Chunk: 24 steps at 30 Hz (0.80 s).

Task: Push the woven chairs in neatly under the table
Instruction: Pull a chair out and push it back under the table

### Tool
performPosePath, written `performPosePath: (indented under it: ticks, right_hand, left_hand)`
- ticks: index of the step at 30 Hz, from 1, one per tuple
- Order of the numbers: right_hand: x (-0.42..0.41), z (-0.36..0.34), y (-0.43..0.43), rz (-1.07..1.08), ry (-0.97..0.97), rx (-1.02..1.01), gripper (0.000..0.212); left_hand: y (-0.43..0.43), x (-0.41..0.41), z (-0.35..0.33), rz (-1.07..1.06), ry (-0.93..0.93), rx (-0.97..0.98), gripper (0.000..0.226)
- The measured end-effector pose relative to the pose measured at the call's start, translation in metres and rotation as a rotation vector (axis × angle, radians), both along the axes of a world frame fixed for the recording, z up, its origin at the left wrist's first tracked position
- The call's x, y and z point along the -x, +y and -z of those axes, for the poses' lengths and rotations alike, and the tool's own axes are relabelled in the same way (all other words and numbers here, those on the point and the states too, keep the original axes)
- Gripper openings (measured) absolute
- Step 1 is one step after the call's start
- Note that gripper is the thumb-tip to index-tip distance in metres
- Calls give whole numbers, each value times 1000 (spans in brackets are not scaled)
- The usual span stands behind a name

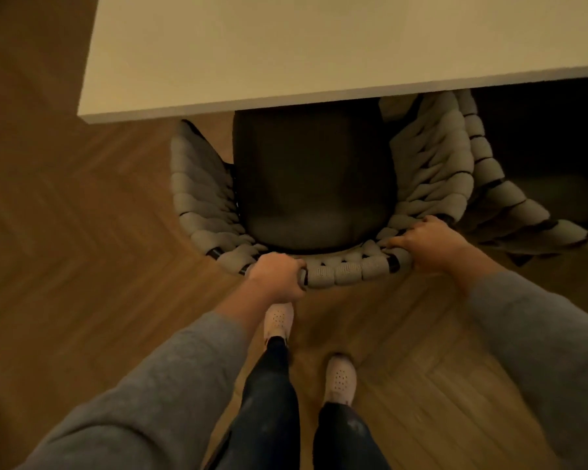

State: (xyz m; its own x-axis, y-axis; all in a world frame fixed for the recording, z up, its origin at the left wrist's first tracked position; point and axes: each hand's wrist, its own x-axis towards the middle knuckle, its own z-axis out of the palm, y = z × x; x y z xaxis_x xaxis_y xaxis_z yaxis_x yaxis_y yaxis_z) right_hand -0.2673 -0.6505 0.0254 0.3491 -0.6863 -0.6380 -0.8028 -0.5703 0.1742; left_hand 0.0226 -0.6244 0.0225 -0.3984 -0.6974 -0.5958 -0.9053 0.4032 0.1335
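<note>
- The woven chair (350, 271) stands at the centre of the view, its curved backrest toward the person and its front end under the near edge of the table (319, 45), which fills the 12 o'clock area.
- The dark seat cushion (313, 184) is partly under the tabletop (the rear part shows).
- The left hand (279, 274) grips the backrest rim at 7 o'clock of the seat, fingers curled round the rim and pressed together.
- The right hand (428, 242) grips the rim at 4 o'clock, fingers curled over the top and close together, thumb lying along the rim.
- A neighbouring chair (510, 205) of the same weave stands at 3 o'clock, just beside the held one, its front also under the table.
- 2 light shoes (340, 381) stand on the herringbone wood floor (82, 232) at 6 o'clock.
</note>
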Motion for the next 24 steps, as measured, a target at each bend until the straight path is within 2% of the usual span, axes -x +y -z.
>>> performPosePath:
  ticks: [4,8,12,16,24]
  right_hand:
    - [-7,5,25,-73,-66,-17,52]
    - [-19,11,58,-148,-174,-25,50]
    - [-38,18,88,-133,-298,-45,39]
    - [-64,13,101,-168,-309,-68,28]
    - [-100,5,71,-179,-273,-6,35]
  left_hand:
    - [28,-10,1,1,-11,55,46]
    - [60,-33,-1,3,11,31,37]
    - [89,-61,-3,25,8,25,33]
    - [101,-85,-7,48,-27,39,32]
    - [69,-122,0,55,-4,60,34]
